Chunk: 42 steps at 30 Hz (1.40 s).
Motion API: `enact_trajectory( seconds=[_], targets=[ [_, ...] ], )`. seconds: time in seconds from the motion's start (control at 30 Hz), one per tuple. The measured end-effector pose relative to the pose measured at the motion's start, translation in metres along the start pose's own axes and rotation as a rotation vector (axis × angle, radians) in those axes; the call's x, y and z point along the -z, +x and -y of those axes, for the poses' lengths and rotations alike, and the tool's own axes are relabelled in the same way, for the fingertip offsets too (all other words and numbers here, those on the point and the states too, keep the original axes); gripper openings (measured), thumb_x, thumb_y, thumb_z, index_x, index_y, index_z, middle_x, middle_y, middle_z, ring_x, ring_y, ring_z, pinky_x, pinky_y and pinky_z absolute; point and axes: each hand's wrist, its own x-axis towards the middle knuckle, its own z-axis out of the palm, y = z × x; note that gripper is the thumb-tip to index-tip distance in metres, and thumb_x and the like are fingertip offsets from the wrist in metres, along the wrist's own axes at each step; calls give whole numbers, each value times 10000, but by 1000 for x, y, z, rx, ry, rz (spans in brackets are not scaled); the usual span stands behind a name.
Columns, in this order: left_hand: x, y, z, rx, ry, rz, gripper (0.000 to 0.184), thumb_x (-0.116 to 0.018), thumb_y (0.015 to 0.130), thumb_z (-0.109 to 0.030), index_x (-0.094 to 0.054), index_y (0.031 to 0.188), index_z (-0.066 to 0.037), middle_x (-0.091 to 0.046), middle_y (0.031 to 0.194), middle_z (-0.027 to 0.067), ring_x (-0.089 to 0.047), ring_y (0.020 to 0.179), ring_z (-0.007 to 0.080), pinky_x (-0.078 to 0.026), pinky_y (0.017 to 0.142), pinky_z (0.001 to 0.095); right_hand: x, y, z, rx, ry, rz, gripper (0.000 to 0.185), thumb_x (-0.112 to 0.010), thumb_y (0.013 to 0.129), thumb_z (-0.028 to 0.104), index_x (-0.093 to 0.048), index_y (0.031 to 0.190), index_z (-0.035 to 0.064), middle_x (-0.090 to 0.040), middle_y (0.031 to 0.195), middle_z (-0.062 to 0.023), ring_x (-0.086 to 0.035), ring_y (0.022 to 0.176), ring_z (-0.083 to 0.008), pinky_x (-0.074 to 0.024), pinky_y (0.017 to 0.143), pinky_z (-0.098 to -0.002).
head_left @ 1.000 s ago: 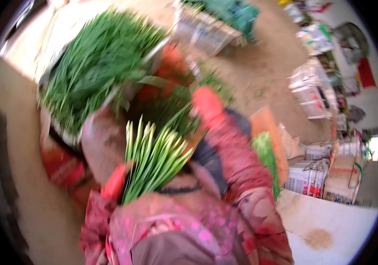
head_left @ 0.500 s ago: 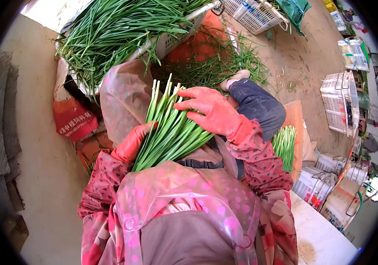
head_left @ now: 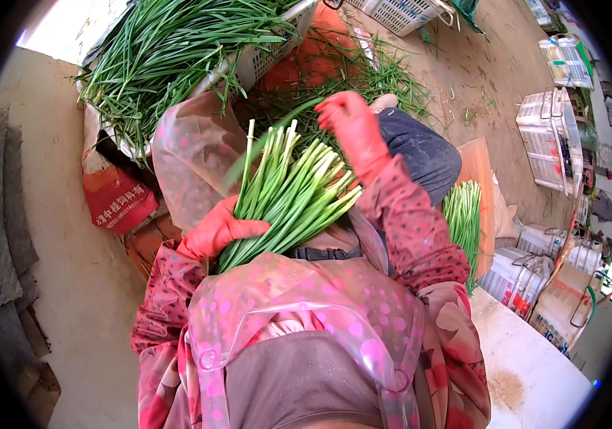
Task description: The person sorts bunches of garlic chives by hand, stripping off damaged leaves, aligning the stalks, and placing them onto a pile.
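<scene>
My left hand (head_left: 224, 230), in a red rubber glove, is wrapped round a bundle of green stalks (head_left: 295, 196) lying over my lap, thumb across them. The pale stalk ends fan out up and to the right. Above the bundle, my right hand (head_left: 352, 129), also red-gloved, is raised apart from it, fingers bent together on a loose green leaf (head_left: 277, 121). That leaf trails down to the left and is partly blurred. Beyond my knee a white crate (head_left: 259, 61) holds a large heap of long green leaves (head_left: 177, 53).
Leaf scraps (head_left: 391, 79) litter the floor and an orange-red sheet (head_left: 320, 43). A second bunch of stalks (head_left: 463, 214) rests by an orange board (head_left: 476, 161) at my right. White crates (head_left: 549, 143) line the right side. A red sack (head_left: 120, 200) lies left of my knee.
My right hand has come off the bundle and moved up, now with a loose leaf. My left thumb now lies across the stalks. The view has shifted slightly.
</scene>
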Motion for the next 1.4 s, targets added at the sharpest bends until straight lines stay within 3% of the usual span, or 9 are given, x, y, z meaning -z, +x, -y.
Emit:
enact_trajectory(
  seconds=[0.13,0.2,0.27,0.67,0.9,1.17,1.23,1.27,1.4],
  targets=[
    [-2,-3,3,30,-213,-105,544,-699,808,-123,-486,1288,16,-612,1177,91,-614,1020,177,-483,908,322,58,19,7,192,-830,-73,246,-638,820,175,-616,1038,62,-666,927,-108,-653,812,-214,-506,716,-331],
    [0,-1,8,32,-262,-129,553,-708,796,-160,-495,1276,15,-620,1160,100,-627,996,188,-492,900,328,47,6,29,239,-587,-49,217,-649,804,169,-643,1003,83,-660,917,-87,-642,827,-233,-499,749,-353],
    [3,1,9,37,-206,-150,541,-706,797,-182,-507,1259,16,-628,1140,96,-630,978,183,-497,889,325,25,-20,51,843,-784,210,151,-660,783,167,-665,919,103,-655,896,-66,-631,836,-233,-491,761,-367],
    [6,9,11,145,-228,-114,498,-706,795,-232,-555,1206,5,-657,1059,88,-654,883,159,-525,814,302,4,-40,42,957,-997,693,286,-678,740,188,-658,1014,107,-616,1124,-66,-574,1044,-269,-452,897,-432],
    [5,8,13,89,-309,-28,542,-708,825,-230,-506,1279,-13,-634,1142,75,-634,966,152,-515,855,304,-11,-51,18,711,-677,385,91,-633,814,116,-602,894,85,-596,850,-81,-593,827,-308,-469,736,-409],
    [-6,5,7,-3,-248,-53,523,-669,850,-135,-471,1320,-19,-607,1195,69,-603,1046,157,-487,914,308,-5,-9,-23,270,-536,140,150,-632,839,199,-568,889,72,-597,842,-130,-603,785,-336,-489,694,-437],
    [-5,-1,3,49,-311,-62,546,-685,827,-132,-468,1309,1,-610,1190,97,-624,1020,183,-493,913,327,31,26,-42,461,-906,30,120,-643,814,171,-628,847,57,-630,958,-133,-619,798,-343,-511,706,-410],
    [-3,-2,5,46,-308,-60,546,-685,827,-132,-468,1309,1,-610,1190,97,-624,1020,183,-493,913,327,47,39,-27,-91,-839,36,235,-644,823,182,-628,1013,44,-613,1098,-139,-629,888,-306,-520,755,-369],
    [6,-1,14,2,-272,-123,565,-713,807,-158,-478,1294,4,-607,1193,98,-618,1030,193,-486,921,333,69,34,-13,-174,-462,158,535,-683,836,297,-500,1273,49,-549,1241,-189,-562,1110,-240,-487,890,-340]
  ],
)
